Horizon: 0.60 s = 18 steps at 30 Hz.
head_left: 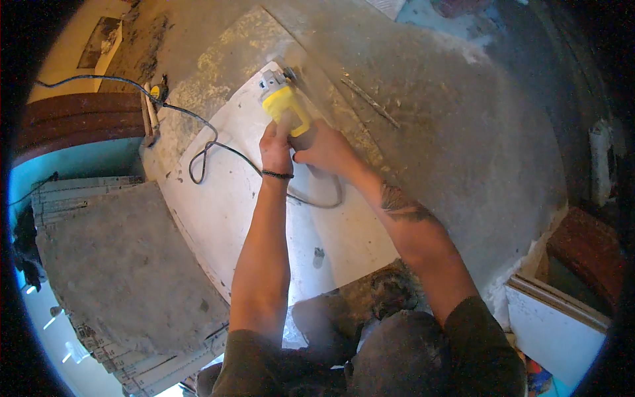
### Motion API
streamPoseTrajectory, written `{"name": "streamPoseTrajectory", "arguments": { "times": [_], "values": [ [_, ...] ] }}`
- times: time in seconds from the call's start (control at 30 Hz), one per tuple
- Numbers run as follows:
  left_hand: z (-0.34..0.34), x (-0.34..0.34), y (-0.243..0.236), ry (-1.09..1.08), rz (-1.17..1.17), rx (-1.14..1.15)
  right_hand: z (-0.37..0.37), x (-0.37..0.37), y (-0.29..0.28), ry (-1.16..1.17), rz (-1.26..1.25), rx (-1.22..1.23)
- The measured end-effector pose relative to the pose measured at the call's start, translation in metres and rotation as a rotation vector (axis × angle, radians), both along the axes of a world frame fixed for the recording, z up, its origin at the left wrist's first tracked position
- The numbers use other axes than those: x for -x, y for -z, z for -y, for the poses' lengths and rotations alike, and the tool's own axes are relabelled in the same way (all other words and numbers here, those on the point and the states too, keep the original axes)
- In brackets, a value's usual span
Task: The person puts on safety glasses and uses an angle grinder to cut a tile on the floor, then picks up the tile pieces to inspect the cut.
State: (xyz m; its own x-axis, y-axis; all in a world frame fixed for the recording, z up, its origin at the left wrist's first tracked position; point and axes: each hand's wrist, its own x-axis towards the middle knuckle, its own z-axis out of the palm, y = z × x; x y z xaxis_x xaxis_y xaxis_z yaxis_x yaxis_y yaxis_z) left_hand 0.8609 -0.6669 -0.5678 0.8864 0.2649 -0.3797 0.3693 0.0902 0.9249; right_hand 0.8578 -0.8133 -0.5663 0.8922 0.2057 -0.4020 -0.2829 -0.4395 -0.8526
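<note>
A yellow angle grinder [283, 100] with a grey metal head lies over the far edge of a large white slab [344, 238]. My left hand [276, 147] is closed around the near part of its body. From the right, my right hand [325, 147] wraps the grinder's rear handle, its fingers partly hidden behind the tool. The disc at the grinder's head shows only as a dark blur near the slab's edge. Dust hazes the area around it. A dark power cord [215, 135] loops across the slab and passes beneath my wrists.
Left of the slab stands a stack topped by a grey dusty sheet [126, 258]. A hammer [151, 126] and a yellow tape measure [157, 92] lie at the upper left. On the dusty floor beyond the slab rests a thin stick [370, 102]. A white box-like piece [555, 324] stands at lower right.
</note>
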Motion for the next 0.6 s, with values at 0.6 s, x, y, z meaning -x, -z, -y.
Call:
{"name": "streamPoseTrajectory", "arguments": {
  "times": [0.6],
  "values": [
    [-0.001,-0.001,0.010,-0.015,0.056,0.107,0.004,-0.001,-0.003,-0.052,0.000,0.038]
  ]
}}
